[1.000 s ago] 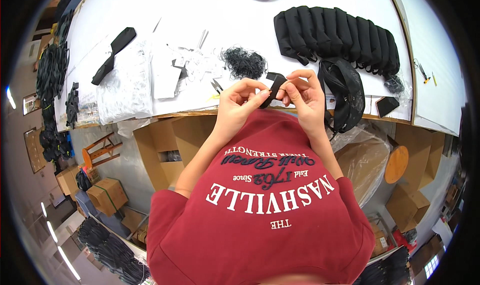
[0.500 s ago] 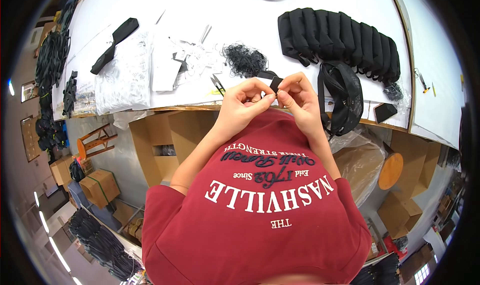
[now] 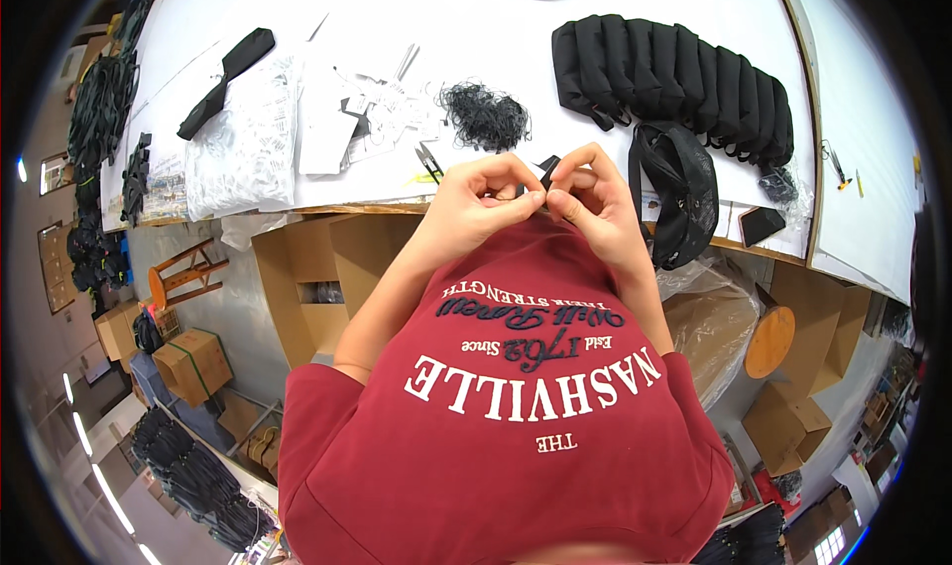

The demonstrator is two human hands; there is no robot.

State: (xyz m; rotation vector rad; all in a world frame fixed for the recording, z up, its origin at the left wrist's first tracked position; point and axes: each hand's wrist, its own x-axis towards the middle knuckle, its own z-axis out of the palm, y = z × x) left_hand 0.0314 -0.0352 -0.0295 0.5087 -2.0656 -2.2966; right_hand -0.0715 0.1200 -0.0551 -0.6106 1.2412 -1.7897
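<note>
My left hand (image 3: pixel 483 200) and my right hand (image 3: pixel 598 206) meet at the table's near edge, thumb and fingers of each pinched together. Between the fingertips is a narrow black strap piece (image 3: pixel 547 166), mostly hidden by the fingers; I cannot make out which hand grips which part. Just left of my left hand lie small thread snips (image 3: pixel 428 160). Beyond the hands is a tangled heap of thin black cords (image 3: pixel 483 116). A black bag with straps (image 3: pixel 684 196) hangs partly over the edge, right of my right hand.
A row of black pouches (image 3: pixel 674 77) stands at the far right. A dark flat rectangular thing (image 3: pixel 762 226) and scissors (image 3: pixel 838 163) lie nearer. Left are white scraps (image 3: pixel 387 109), a clear plastic bag (image 3: pixel 238 163) and a black strap (image 3: pixel 226 81). Cardboard boxes (image 3: pixel 288 272) stand below the table.
The black piece between my hands has tilted and shows less of its flat face. Both hands stay pinched together in nearly the same place.
</note>
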